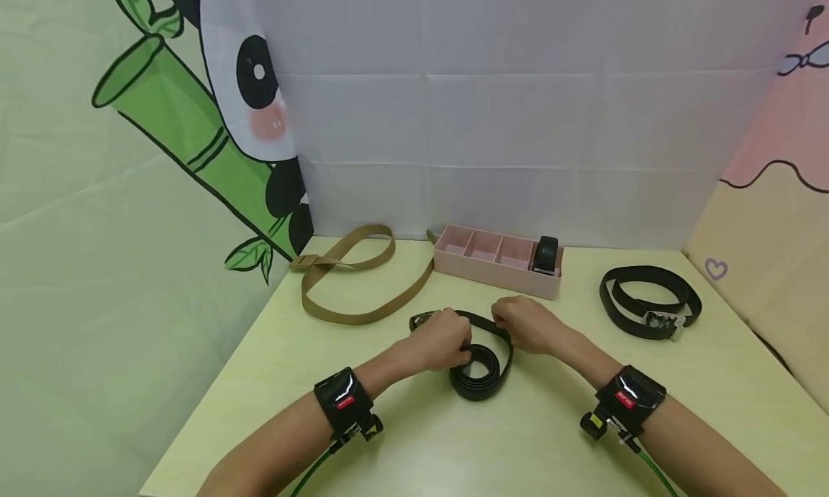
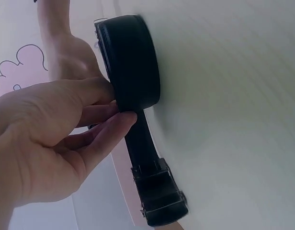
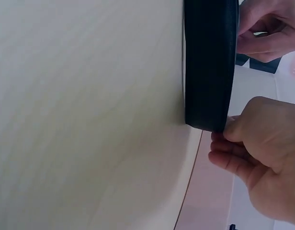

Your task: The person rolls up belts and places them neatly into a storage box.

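Observation:
A black belt [image 1: 476, 390] stands on its edge in front of me, part of it wound into a coil and the rest looping out behind. My left hand [image 1: 442, 339] pinches the strap beside the coil. Beyond those fingers, the buckle end [image 2: 159, 196] sticks out in the left wrist view. My right hand [image 1: 527, 324] holds the outer loop at its far right side. In the right wrist view, the thumb and fingers of that hand [image 3: 269, 153] grip the upper edge of the strap; the fingertips behind it are partly hidden.
Behind the hands sits a pink divided box [image 1: 495, 276] with a rolled black belt [image 1: 545, 254] in its right compartment. A tan webbing belt [image 1: 363, 317] lies looped at the back left. Another black belt [image 1: 648, 272] lies coiled at the right.

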Motion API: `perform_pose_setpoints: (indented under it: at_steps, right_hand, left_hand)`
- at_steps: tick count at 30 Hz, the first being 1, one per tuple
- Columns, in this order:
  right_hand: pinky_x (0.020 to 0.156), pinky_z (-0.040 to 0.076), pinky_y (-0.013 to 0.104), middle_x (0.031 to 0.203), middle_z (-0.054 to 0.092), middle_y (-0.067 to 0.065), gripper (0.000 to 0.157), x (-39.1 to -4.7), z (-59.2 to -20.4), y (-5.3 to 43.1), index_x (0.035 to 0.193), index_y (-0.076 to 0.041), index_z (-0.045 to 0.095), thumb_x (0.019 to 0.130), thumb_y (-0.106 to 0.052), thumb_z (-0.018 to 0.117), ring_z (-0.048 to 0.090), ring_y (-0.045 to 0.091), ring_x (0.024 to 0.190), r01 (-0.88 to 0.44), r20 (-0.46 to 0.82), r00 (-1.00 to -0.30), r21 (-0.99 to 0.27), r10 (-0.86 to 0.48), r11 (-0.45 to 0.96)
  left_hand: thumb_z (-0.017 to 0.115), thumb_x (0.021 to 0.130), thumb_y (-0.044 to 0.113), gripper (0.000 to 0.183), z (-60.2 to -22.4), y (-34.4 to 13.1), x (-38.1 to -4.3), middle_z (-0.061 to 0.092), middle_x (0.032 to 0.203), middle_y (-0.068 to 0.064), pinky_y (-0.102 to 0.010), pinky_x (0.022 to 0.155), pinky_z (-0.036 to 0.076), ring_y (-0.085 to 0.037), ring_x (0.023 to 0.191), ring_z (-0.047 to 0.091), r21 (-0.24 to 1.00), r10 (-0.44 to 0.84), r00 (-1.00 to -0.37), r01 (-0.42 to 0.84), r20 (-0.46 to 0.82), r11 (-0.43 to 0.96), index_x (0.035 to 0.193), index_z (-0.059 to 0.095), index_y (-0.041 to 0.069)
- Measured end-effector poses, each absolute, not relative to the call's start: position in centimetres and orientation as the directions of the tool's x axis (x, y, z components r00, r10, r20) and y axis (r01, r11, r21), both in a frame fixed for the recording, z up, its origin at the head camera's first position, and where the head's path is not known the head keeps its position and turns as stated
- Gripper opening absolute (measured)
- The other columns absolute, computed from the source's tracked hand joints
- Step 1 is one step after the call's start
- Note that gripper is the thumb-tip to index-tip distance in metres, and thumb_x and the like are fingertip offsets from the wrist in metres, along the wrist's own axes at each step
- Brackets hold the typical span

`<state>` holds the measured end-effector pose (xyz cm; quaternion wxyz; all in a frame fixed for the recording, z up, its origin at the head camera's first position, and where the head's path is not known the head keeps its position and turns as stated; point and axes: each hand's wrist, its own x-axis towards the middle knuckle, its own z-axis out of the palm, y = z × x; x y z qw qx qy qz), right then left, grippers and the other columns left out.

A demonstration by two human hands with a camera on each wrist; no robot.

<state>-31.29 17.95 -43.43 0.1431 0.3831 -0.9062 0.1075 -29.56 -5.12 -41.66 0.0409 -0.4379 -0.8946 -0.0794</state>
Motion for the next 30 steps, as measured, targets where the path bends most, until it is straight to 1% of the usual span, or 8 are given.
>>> perform_pose_setpoints:
  at_steps: [3, 7, 12, 15, 18, 23, 26, 30]
  right_hand:
    - [0.061, 0.052, 0.03, 0.077, 0.067, 0.002, 0.014, -31.8, -43.7, 17.5, 0.083, -0.005, 0.069, 0.087, 0.007, 0.073, 0.056, 0.011, 0.066, -0.738, 0.343, -0.657, -0.108, -0.671, 0.666]
    - [0.056, 0.047, 0.028, 0.074, 0.064, 0.0, 0.012, -30.6, -43.6, 17.1, 0.081, -0.008, 0.069, 0.091, -0.003, 0.074, 0.053, 0.01, 0.063, -0.66, 0.349, -0.733, -0.158, -0.584, 0.734]
    - [0.042, 0.025, 0.024, 0.055, 0.039, -0.007, 0.042, -26.1, -42.6, 16.7, 0.057, -0.013, 0.053, 0.091, -0.024, 0.075, 0.032, 0.008, 0.049, -0.41, 0.308, -0.89, -0.215, -0.336, 0.886]
    - [0.039, 0.016, 0.023, 0.047, 0.023, -0.011, 0.057, -23.5, -42.2, 16.5, 0.047, -0.018, 0.039, 0.09, -0.03, 0.074, 0.022, 0.007, 0.043, -0.312, 0.219, -0.941, -0.26, -0.258, 0.914]
    - [0.039, 0.016, 0.021, 0.044, 0.02, -0.015, 0.059, -22.2, -42.2, 16.2, 0.044, -0.022, 0.037, 0.089, -0.029, 0.073, 0.022, 0.004, 0.041, -0.3, 0.165, -0.952, -0.318, -0.259, 0.899]
    - [0.04, 0.018, 0.021, 0.044, 0.021, -0.015, 0.057, -22.1, -42.7, 16.1, 0.044, -0.023, 0.037, 0.088, -0.02, 0.073, 0.021, 0.003, 0.04, -0.279, 0.144, -0.96, -0.405, -0.24, 0.871]
    - [0.041, 0.02, 0.022, 0.044, 0.024, -0.015, 0.053, -22.5, -42.9, 16.5, 0.044, -0.022, 0.039, 0.086, -0.013, 0.071, 0.024, 0.003, 0.041, -0.285, 0.145, -0.958, -0.404, -0.247, 0.869]
    - [0.04, 0.021, 0.022, 0.045, 0.025, -0.014, 0.052, -23.7, -42.9, 17.0, 0.045, -0.022, 0.038, 0.084, -0.005, 0.069, 0.025, 0.003, 0.041, -0.329, 0.206, -0.941, -0.374, -0.268, 0.867]
  left_hand:
    - [0.077, 0.086, 0.016, 0.042, -41.7, -4.9, -29.6, 0.037, 0.044, 0.012, -0.016, 0.041, 0.028, 0.0, 0.041, 0.033, 0.107, 0.766, -0.63, 0.777, 0.129, 0.621, 0.051, 0.053, 0.02]
    - [0.078, 0.085, 0.017, 0.04, -41.9, -4.8, -29.6, 0.043, 0.044, 0.012, -0.015, 0.04, 0.03, 0.0, 0.041, 0.038, 0.121, 0.749, -0.651, 0.759, 0.122, 0.64, 0.051, 0.057, 0.02]
    - [0.078, 0.086, 0.017, 0.036, -41.9, -4.8, -29.5, 0.051, 0.045, 0.011, -0.015, 0.04, 0.033, -0.001, 0.041, 0.044, 0.142, 0.744, -0.656, 0.755, 0.13, 0.641, 0.053, 0.063, 0.019]
    - [0.078, 0.086, 0.017, 0.033, -41.7, -4.8, -29.5, 0.056, 0.048, 0.011, -0.014, 0.041, 0.036, -0.001, 0.043, 0.049, 0.148, 0.739, -0.662, 0.75, 0.13, 0.645, 0.056, 0.066, 0.018]
    - [0.078, 0.086, 0.016, 0.032, -41.4, -4.9, -29.4, 0.057, 0.048, 0.01, -0.015, 0.042, 0.037, -0.002, 0.043, 0.049, 0.144, 0.728, -0.673, 0.739, 0.129, 0.657, 0.056, 0.067, 0.018]
    - [0.077, 0.086, 0.015, 0.035, -41.4, -4.9, -29.3, 0.053, 0.046, 0.011, -0.015, 0.04, 0.033, -0.001, 0.041, 0.043, 0.14, 0.733, -0.668, 0.744, 0.132, 0.653, 0.054, 0.064, 0.019]
    - [0.077, 0.086, 0.015, 0.037, -41.5, -4.9, -29.3, 0.049, 0.044, 0.011, -0.015, 0.04, 0.03, 0.0, 0.041, 0.039, 0.146, 0.74, -0.66, 0.751, 0.127, 0.644, 0.052, 0.062, 0.019]
    - [0.076, 0.087, 0.013, 0.041, -41.5, -4.9, -29.3, 0.041, 0.044, 0.011, -0.015, 0.039, 0.026, 0.0, 0.04, 0.033, 0.163, 0.752, -0.649, 0.759, 0.116, 0.63, 0.051, 0.058, 0.018]
